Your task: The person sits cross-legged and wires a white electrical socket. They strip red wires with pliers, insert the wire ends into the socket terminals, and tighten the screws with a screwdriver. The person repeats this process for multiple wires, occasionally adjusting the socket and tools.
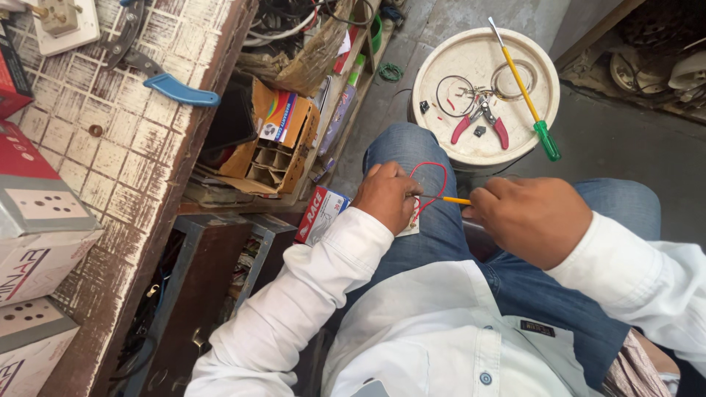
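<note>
Worn, flaking painted wood bench (140,140), matt denim jeans (441,235), glossy plastic pliers grips (482,126) & green screwdriver handle (547,140).

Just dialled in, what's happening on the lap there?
A seated person works on a small white part resting on the left thigh. The left hand pins it down beside a red wire loop. The right hand holds a yellow-handled tool, its tip aimed at the part. On the white bucket lid ahead lie red pliers and a green-handled screwdriver.
</note>
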